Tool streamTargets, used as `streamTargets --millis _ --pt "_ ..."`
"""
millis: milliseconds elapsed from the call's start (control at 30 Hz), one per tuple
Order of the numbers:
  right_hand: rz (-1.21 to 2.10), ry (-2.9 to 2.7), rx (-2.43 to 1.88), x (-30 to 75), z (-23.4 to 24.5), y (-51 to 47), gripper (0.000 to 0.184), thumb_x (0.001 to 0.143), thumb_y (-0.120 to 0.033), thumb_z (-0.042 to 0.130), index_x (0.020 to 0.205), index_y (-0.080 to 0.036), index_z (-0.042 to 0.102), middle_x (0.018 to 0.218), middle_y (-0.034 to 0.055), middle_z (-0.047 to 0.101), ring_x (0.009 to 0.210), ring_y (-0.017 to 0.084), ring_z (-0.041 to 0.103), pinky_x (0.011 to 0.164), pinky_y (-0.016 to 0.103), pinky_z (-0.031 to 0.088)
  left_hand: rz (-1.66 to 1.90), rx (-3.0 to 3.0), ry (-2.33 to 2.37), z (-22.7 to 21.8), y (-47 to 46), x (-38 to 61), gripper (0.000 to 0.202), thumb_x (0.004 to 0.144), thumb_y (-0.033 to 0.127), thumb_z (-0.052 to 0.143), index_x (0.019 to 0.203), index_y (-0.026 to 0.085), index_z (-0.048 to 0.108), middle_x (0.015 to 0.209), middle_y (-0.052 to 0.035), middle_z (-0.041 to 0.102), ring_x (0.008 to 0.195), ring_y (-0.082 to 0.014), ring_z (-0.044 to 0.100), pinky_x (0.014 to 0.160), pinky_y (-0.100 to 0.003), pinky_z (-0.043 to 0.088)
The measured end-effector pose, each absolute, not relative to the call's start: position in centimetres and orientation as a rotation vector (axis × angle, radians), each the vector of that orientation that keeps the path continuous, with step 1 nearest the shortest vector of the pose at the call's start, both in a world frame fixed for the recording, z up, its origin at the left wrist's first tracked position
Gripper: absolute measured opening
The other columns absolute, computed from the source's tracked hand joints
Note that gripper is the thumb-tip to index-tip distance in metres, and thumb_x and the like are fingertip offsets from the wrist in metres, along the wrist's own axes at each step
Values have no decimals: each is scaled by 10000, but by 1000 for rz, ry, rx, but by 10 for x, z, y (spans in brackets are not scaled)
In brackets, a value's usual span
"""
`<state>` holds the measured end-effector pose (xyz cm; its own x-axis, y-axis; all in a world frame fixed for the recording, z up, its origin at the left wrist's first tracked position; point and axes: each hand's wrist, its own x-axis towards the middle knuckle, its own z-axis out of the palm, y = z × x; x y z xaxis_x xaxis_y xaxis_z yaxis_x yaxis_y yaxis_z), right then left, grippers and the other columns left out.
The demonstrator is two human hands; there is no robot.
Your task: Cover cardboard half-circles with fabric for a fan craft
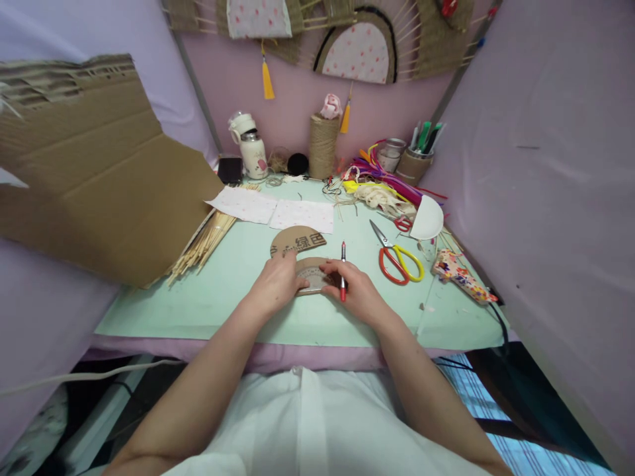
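A clear protractor (312, 279) lies over a brown cardboard half-circle (306, 262) near the front middle of the table. My left hand (278, 281) grips its left end, the thumb at the lower corner and the fingers bent over the top. At the opposite end, my right hand (353, 285) presses with its thumb and fingertips, and a red-capped marker (343, 254) is tucked between its fingers, pointing away from me. Just beyond lies a second cardboard half-circle (297, 238) with printed characters, partly behind my left fingers.
Red-and-yellow scissors (394, 258) lie right of my hands, with a patterned glue gun (461, 276) farther right. Large cardboard (99, 172) leans at left over thin sticks (211, 241). Patterned fabric pieces (302, 216), a twine spool (323, 147) and a bottle (253, 153) stand or lie behind.
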<state>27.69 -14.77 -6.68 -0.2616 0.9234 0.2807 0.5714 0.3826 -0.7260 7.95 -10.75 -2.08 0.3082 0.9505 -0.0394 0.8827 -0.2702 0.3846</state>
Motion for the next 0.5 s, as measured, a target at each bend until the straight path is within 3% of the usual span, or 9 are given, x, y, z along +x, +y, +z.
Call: streamTargets --millis 267,500 --pt "621 -1955 -1149 276 -61 -148 176 835 -179 627 974 -243 541 1192 74 626 1070 244 549 872 410 458 437 1992 1412 -33 -97 69 340 632 336 724 887 190 554 840 -23 609 825 -237 594 639 -306 424" --pt "349 -1751 -1088 275 -57 -144 285 814 -210 651 1030 -256 472 1166 100 596 1129 257 527 941 450 428 759 1702 987 -20 -90 78 310 677 264 625 936 205 466 896 -8 627 869 -194 609 741 -308 456"
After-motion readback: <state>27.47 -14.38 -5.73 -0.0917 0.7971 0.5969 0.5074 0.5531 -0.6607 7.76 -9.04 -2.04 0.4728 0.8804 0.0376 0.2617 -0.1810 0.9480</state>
